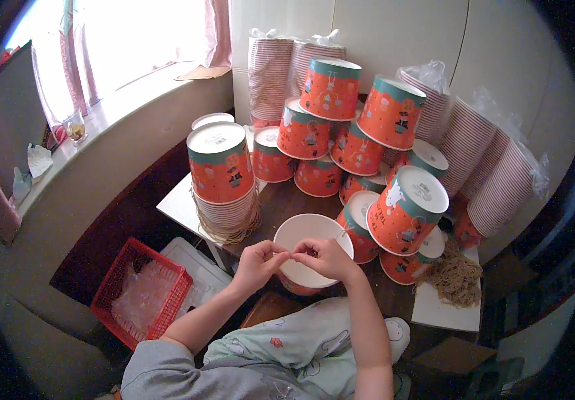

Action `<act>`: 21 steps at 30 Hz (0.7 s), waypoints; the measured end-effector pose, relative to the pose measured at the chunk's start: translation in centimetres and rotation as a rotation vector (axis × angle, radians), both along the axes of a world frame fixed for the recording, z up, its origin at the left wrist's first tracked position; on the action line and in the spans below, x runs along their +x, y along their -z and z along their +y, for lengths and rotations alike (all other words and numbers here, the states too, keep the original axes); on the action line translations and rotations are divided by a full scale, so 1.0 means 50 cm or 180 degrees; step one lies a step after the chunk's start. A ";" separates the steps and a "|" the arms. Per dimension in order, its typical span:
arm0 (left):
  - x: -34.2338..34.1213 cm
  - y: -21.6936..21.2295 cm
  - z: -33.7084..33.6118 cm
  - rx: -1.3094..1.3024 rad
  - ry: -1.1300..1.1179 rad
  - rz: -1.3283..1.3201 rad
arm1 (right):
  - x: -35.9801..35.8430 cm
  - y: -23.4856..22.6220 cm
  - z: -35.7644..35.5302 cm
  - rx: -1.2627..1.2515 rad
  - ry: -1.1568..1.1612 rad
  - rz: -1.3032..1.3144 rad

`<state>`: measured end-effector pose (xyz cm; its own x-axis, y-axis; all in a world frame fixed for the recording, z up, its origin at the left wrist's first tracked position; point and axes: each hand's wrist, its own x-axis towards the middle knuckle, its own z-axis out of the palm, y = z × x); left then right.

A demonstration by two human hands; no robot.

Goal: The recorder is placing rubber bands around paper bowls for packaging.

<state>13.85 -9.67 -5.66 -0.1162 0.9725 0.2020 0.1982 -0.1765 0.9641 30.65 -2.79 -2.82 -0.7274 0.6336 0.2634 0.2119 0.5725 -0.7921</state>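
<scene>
Wall [394,27] panels in a pale tone rise behind everything, with a bright window [141,37] at the upper left. Below stands a desk [275,207] with a dark brown top, crowded with a pile of upturned orange buckets [331,90] banded in teal, set in tiers with their white bases uppermost. Plastic-wrapped stacks [269,83] of nested containers stand behind the pile, 2 at its back left and more leaning along the right. At the left of the desk is a nested stack [222,163], also upside down, with cord loops [255,217] draped around its lower rims. A red basket [179,293] of clear plastic pieces sits at the lower left, beside a white box [197,270]. Over the person's pale green patterned trousers [301,327], near the desk edge, 1 bucket [307,230] faces mouth up, its white inside showing; what it rests on is hidden. A tangled heap of brown twine [457,277] lies at the desk's right. The left hand [255,267] and right hand [331,259] meet over that open bucket, the fingers [307,245] of both pinched, tips touching; anything between them is too small to tell.
</scene>
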 end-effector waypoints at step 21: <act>-0.008 0.044 0.022 0.0345 -0.0020 -0.0134 | -0.002 -0.004 -0.008 0.0204 -0.0210 0.0029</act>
<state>13.44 -8.56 -7.86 -0.1328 0.9444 0.3007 0.1593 -0.2791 0.9470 30.56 -3.17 -2.63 -0.7645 0.5661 0.3084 0.1651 0.6344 -0.7551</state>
